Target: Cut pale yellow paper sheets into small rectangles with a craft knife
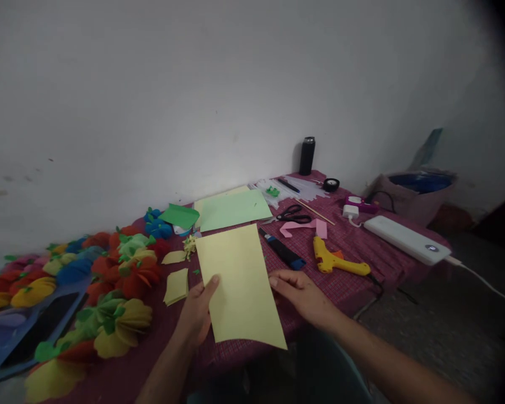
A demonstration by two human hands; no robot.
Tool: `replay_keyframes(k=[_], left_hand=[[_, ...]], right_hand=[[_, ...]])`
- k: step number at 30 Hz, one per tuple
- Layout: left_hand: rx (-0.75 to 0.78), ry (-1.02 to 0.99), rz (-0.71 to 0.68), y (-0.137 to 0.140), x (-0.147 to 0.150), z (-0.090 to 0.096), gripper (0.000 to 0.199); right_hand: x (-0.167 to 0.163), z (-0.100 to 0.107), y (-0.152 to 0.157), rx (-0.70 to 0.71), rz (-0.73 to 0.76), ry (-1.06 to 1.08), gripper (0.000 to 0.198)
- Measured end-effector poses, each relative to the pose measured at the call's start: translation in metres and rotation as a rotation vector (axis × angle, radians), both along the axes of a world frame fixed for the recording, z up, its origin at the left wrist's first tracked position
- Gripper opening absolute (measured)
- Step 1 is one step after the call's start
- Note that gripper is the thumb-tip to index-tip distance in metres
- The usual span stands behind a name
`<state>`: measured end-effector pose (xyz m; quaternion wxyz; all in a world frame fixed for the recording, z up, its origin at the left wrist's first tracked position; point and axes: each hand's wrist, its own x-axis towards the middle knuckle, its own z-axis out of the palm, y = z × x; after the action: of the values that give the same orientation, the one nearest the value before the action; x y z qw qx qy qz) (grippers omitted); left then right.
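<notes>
A pale yellow sheet of paper [239, 280] is held up over the front of the table, its lower edge slightly curved. My left hand [200, 306] grips its left edge, thumb on top and fingers behind. At the right edge, my right hand [298, 292] has its thumb and fingers closed beside the paper; whether they pinch the edge is hard to make out. Left of the sheet lie a small stack of yellow paper pieces [177, 287] and a yellow leaf-shaped piece [174, 257]. A blue and black cutter [284, 251] rests just beyond my right hand.
Colourful paper pumpkins [126, 269] crowd the left side. Green sheets [235, 209] lie at the back. Scissors [292, 214], a pink paper strip [305, 226], a yellow glue gun [339, 261], a white power bank [406, 240] and a black bottle [307, 156] stand or lie rightward.
</notes>
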<state>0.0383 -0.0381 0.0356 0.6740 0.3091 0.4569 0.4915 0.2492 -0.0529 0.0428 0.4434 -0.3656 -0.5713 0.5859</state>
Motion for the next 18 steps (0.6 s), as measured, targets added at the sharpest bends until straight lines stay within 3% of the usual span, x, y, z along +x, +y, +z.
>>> replay_keyframes(k=[4,10,18], left_hand=[[-0.014,-0.035,-0.029,0.004,0.0,-0.011,0.026],[-0.021,-0.083,-0.028,0.003,-0.001,-0.022,0.024],[0.019,-0.087,0.004,0.004,-0.002,-0.023,0.034]], right_hand=[[0.001,0.0,-0.001,-0.041,0.0,-0.002,0.036],[0.001,-0.011,0.005,0.06,-0.032,-0.18,0.034],[-0.003,-0.013,0.011,0.07,-0.065,-0.245,0.033]])
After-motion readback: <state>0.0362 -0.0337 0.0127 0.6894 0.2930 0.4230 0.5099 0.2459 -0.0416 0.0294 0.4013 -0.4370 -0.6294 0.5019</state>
